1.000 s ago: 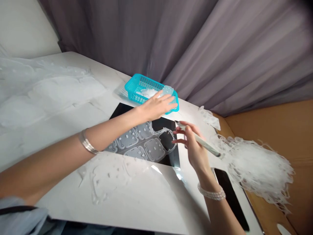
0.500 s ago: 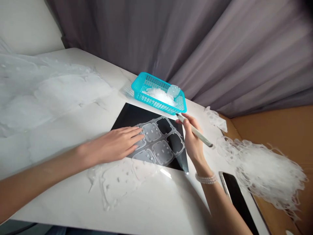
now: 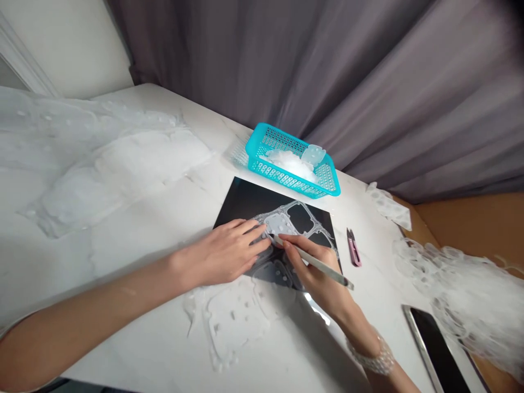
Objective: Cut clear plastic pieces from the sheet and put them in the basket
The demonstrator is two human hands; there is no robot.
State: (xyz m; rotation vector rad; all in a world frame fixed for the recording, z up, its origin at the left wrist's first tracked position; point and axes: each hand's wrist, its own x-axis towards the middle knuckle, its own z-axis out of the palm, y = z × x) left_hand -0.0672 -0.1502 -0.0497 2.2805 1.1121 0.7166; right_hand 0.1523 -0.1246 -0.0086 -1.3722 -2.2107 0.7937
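A translucent die-cut sheet [image 3: 282, 224] of rounded square pieces lies across a black mat [image 3: 241, 199] on the white table. My left hand [image 3: 225, 252] rests on the sheet with its fingers stretched flat, pressing it down. My right hand [image 3: 315, 275] is closed round a slim white pen-like tool [image 3: 315, 263], held like a pencil. The tool's tip touches the sheet just beside my left fingertips. Behind the mat a turquoise basket [image 3: 329, 185] holds a heap of removed translucent pieces [image 3: 292, 161].
Pink snips [image 3: 352, 248] lie right of the mat. A dark phone [image 3: 436, 349] sits at the near right, beside a pile of stringy white offcuts [image 3: 470, 292] over a brown surface. More translucent sheets [image 3: 94, 164] cover the table's left. A grey curtain hangs behind.
My left hand came back from the basket and now lies flat on the sheet. My right hand brought the tool's tip down to the sheet near my left fingers. The view shifted left.
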